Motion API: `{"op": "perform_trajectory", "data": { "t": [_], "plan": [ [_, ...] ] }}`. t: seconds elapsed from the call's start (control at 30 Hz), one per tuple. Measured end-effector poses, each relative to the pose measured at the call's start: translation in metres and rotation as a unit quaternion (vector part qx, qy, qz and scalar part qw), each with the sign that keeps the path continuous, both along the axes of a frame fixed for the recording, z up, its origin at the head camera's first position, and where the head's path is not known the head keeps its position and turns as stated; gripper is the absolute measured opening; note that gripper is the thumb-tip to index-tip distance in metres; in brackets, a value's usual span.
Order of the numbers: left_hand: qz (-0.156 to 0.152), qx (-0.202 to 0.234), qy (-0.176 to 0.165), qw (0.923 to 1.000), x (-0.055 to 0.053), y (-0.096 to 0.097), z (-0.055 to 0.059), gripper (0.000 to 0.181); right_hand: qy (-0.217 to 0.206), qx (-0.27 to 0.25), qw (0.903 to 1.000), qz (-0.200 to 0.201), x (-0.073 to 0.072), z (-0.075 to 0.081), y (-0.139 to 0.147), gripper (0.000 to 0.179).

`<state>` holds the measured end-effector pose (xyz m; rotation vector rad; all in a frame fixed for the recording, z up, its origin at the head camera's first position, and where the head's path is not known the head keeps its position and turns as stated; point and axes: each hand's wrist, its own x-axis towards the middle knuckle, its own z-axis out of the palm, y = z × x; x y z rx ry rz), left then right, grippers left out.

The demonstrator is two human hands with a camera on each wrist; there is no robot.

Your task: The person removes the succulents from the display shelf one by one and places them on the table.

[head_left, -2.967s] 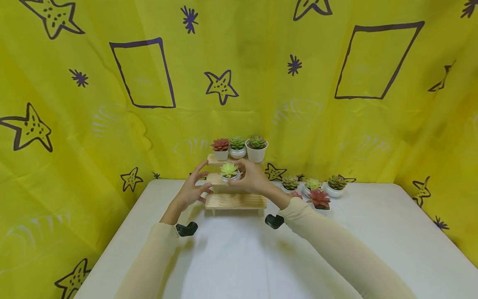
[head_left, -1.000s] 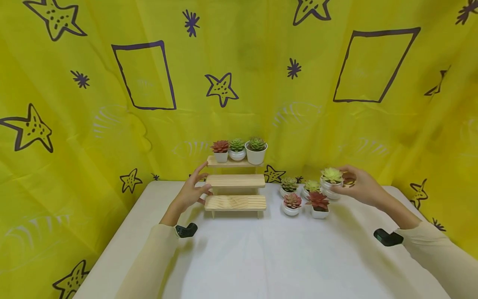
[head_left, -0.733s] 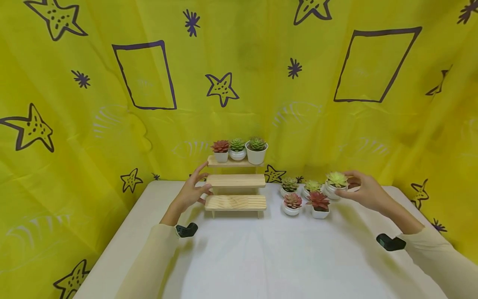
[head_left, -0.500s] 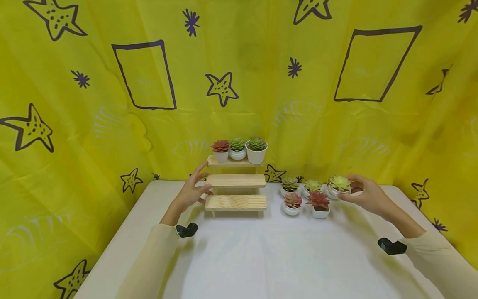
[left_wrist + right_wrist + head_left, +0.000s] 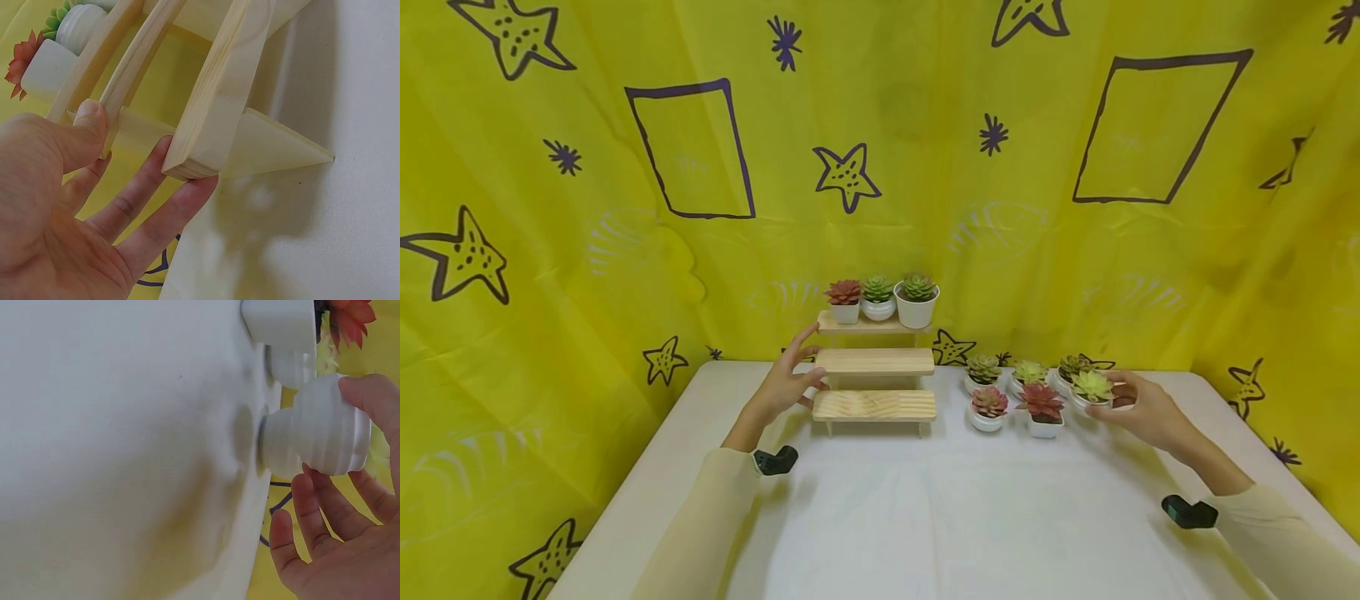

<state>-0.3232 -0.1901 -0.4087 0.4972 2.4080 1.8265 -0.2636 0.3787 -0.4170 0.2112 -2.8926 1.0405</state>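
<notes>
My left hand [image 5: 782,387] steadies the left end of a three-step wooden stand [image 5: 872,405]. In the left wrist view the thumb lies on the middle board [image 5: 134,62], and other fingertips touch the end of the lowest board [image 5: 206,125]. At the right, my right hand [image 5: 1150,412] pinches a light-green succulent [image 5: 1092,386] by its round white pot [image 5: 331,425], thumb on one side and fingers on the other. The right wrist view shows that pot raised off the table, in front of another white pot [image 5: 278,444].
Three potted succulents stand on the top step: a red one [image 5: 844,293], a green one [image 5: 877,290] and a larger green one [image 5: 917,290]. Around the held pot are a dark red succulent [image 5: 1041,404], a pink one [image 5: 988,404] and several greenish ones [image 5: 983,371].
My right hand carried the light-green succulent from the middle step to the right-hand group, then lowered it and drew it nearer, slightly right. The left hand stays at the stand.
</notes>
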Motion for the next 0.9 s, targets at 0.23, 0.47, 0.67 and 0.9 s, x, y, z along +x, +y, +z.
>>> {"op": "perform_trajectory", "data": {
  "t": [0.23, 0.47, 0.67, 0.9],
  "plan": [
    [0.004, -0.002, -0.003, 1.0, 0.0, 0.0, 0.0, 0.081, -0.002, 0.001, 0.9999, -0.011, -0.002, -0.01, 0.004, 0.081],
    [0.004, -0.004, -0.003, 1.0, -0.001, 0.0, -0.001, 0.081, -0.012, 0.002, 0.9998, -0.015, -0.002, -0.019, 0.006, 0.079],
    [0.008, -0.007, -0.007, 0.9999, -0.002, 0.0, -0.001, 0.081, -0.012, 0.005, 0.9999, -0.012, -0.002, -0.024, 0.006, 0.08],
    [0.007, -0.005, -0.006, 0.9999, -0.004, -0.001, -0.002, 0.081, -0.014, -0.009, 0.9998, -0.004, -0.002, -0.027, 0.008, 0.078]
  ]
}}
